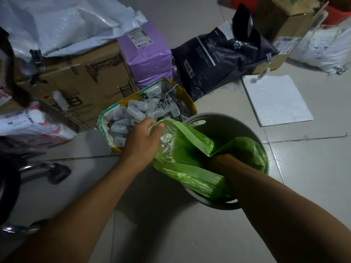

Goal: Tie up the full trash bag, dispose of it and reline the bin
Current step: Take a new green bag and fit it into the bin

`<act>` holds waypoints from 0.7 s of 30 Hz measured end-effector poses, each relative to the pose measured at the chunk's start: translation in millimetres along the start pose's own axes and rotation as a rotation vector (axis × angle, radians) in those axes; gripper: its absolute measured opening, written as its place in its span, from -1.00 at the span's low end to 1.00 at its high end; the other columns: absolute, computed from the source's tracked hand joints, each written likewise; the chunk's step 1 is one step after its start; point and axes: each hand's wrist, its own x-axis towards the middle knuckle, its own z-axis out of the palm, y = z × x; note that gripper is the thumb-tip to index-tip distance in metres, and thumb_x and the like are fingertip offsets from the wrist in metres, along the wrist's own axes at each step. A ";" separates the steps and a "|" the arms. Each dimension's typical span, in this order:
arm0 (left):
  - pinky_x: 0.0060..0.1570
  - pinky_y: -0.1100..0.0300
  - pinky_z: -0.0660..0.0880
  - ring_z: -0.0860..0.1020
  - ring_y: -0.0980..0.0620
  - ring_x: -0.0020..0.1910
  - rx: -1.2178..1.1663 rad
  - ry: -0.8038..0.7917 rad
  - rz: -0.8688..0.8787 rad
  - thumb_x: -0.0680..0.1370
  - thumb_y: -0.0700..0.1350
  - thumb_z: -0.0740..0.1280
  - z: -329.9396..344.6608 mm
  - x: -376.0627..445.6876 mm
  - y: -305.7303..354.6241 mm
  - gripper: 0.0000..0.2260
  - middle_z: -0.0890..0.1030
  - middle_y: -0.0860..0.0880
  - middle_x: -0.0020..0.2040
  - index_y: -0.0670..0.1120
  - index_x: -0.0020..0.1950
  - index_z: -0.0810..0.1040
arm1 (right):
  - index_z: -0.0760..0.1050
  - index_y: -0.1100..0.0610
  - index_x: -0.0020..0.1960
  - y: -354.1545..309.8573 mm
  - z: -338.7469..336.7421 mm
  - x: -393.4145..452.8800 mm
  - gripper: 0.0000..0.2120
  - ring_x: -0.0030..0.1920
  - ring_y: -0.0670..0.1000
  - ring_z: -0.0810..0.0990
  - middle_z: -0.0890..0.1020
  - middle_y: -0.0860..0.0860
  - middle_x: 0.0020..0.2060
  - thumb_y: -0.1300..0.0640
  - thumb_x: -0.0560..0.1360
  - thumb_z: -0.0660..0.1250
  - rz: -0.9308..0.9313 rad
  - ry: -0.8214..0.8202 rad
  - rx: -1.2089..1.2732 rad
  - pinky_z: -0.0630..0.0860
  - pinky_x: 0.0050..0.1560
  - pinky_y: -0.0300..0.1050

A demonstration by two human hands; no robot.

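Relining is underway: the left hand [141, 143] pinches the thin green plastic liner [182, 149] above the round grey bin [237, 120]; the right forearm plunges inside (fingers hidden, grip unknowable). Next, spread its mouth over the rim.

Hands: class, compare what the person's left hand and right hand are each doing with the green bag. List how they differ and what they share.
1. The left hand is fully in view; the right hand is hidden inside the green bag, only its forearm showing.
2. The left hand pinches the bag's edge above the rim of the grey bin; the right reaches down into the bin.
3. The left hand's grip is plain; the right's cannot be told.

Both work the same bag.
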 end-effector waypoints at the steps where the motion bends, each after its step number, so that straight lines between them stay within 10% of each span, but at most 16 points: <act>1: -0.26 -0.06 0.44 0.53 -0.18 -0.32 0.003 -0.005 0.008 0.61 0.02 0.27 0.0 -0.6 1.4 -0.71 0.52 -0.24 -0.32 -0.18 -0.16 0.46 | 0.27 0.18 0.50 -1.8 -4.7 0.1 -0.57 0.43 0.13 0.36 0.38 0.17 0.44 0.05 0.67 0.13 0.007 -0.100 -0.092 0.31 0.35 -0.13; 12: -0.09 0.12 0.46 0.52 0.09 -0.02 0.130 0.044 0.039 0.49 0.04 0.44 4.5 -8.8 17.8 -0.68 0.53 0.07 0.06 0.06 0.15 0.42 | 0.49 0.00 0.34 -16.8 -54.5 -46.0 -0.61 0.04 0.08 0.60 0.61 0.05 0.10 -0.10 0.56 0.27 -0.179 -0.135 -0.188 0.55 0.16 0.06; 16: 0.08 -0.05 0.45 0.43 -0.13 0.16 0.451 0.163 0.439 0.39 -0.13 0.51 0.8 -13.6 33.0 -0.59 0.46 -0.11 0.17 -0.06 0.18 0.47 | 0.50 0.01 0.33 -13.2 -70.7 -70.3 -0.64 0.06 0.07 0.59 0.62 0.05 0.10 -0.08 0.59 0.24 -0.298 0.000 -0.301 0.54 0.15 0.03; 21: 0.09 -0.02 0.42 0.51 -0.05 0.06 0.648 -0.244 0.642 0.47 -0.03 0.45 6.7 -21.9 43.3 -0.82 0.61 0.02 -0.01 0.00 0.03 0.57 | 0.51 0.07 0.22 2.9 -75.3 -87.0 -0.75 0.06 0.11 0.61 0.62 0.07 0.02 0.05 0.58 0.22 -0.310 0.324 -0.301 0.53 0.06 -0.01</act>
